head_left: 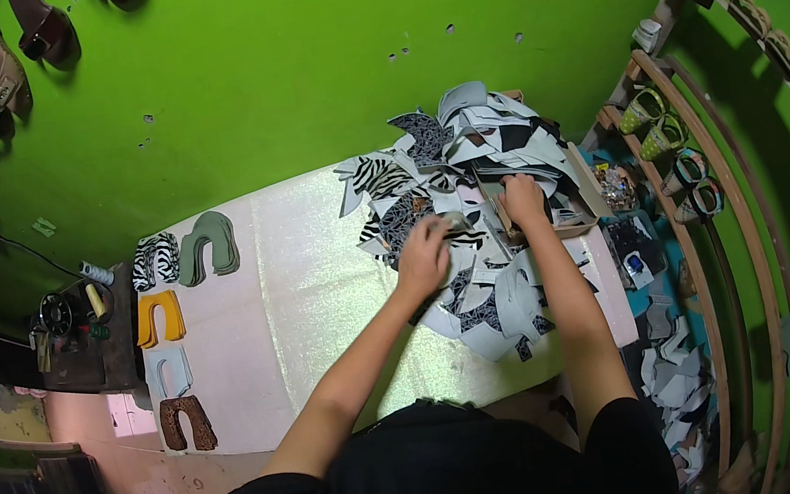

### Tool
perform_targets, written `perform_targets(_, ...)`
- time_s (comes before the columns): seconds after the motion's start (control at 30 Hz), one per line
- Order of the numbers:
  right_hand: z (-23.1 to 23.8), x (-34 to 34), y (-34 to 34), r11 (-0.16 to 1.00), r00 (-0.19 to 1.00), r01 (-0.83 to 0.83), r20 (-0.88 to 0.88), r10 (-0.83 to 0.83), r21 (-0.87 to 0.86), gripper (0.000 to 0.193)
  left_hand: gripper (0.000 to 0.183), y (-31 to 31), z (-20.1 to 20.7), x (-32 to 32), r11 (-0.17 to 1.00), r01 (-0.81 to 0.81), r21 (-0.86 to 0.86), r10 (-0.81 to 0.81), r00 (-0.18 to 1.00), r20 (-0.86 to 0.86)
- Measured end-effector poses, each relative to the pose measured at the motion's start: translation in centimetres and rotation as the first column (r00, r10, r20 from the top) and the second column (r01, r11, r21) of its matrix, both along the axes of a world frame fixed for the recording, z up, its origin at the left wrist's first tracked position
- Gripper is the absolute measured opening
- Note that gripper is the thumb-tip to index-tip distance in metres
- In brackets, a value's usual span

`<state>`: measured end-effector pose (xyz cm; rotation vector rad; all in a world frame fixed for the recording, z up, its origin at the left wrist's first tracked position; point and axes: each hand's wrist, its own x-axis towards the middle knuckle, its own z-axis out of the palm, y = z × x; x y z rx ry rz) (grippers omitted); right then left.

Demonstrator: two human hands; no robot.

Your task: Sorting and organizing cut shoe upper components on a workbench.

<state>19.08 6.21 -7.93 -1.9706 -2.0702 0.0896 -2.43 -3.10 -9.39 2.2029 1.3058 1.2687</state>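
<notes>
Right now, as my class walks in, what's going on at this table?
A person in a black shirt has both hands among loose cut pieces, some plain grey, some patterned. The left hand is over the heap; the right hand is at the cardboard box full of pieces. Whether either grips one is unclear. Across the table, to the left, sit arch-shaped stacks: zebra-striped, green, yellow, pale and brown spotted.
</notes>
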Motion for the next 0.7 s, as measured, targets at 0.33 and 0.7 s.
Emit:
perform_targets(0.33,-0.4,-1.7,0.9,0.983,0.960,0.181,0.225,-0.169,-0.032,0.031,0.041,-4.2,-3.2,0.3,0.953,0.186,-0.238,-0.205,0.977,-0.058)
perform_targets(0.7,2.0,0.6,-0.3,0.987,0.996,-0.029,-0.081,0.043,0.160,0.028,0.039,-3.8,-2.8,0.4,0.950,0.162,-0.267,-0.153,0.987,0.054)
